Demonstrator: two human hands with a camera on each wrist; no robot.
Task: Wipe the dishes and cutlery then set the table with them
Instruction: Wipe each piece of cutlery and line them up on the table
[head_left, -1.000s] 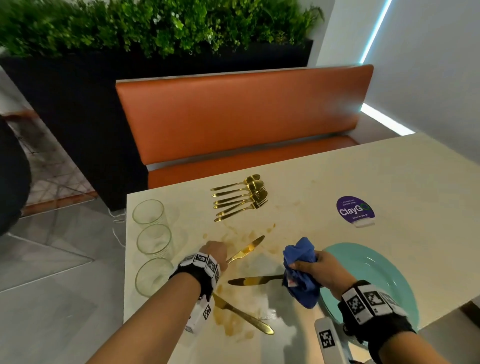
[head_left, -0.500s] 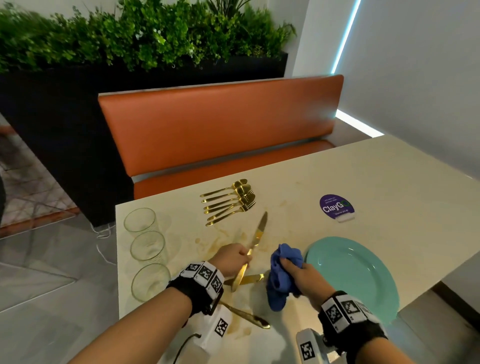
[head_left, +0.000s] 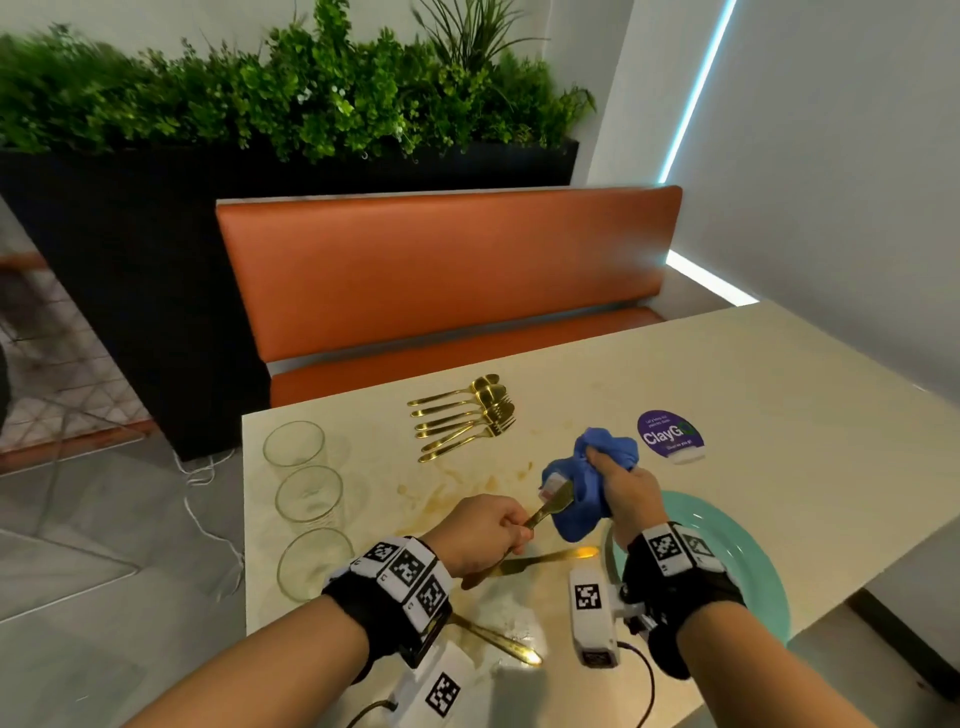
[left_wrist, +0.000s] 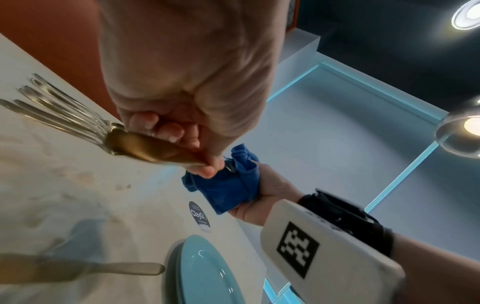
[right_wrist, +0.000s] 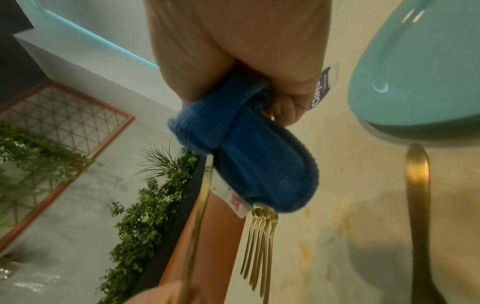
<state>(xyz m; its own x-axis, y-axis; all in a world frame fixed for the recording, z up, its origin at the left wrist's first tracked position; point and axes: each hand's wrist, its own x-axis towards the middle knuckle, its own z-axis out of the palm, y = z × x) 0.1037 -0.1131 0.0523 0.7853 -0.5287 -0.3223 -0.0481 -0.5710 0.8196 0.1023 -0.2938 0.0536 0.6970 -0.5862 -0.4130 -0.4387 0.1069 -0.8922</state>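
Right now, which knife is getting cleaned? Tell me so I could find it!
Find the teal plate at the table's near edge. Just left of it, the right hand wraps a blue cloth round a gold knife. It is the only knife off the table, its handle held by the left hand.

An orange upholstered bench seat runs along the far edge of a cream surface marked with brownish stains. Behind the bench, a long black planter holds dense green foliage. Pale grey walls meet at the right, where a cyan light strip climbs diagonally and a white strip glows at the wall's foot. Grey floor tiles spread to the left, crossed by a white cable. Round ceiling lamps shine in the left wrist view.
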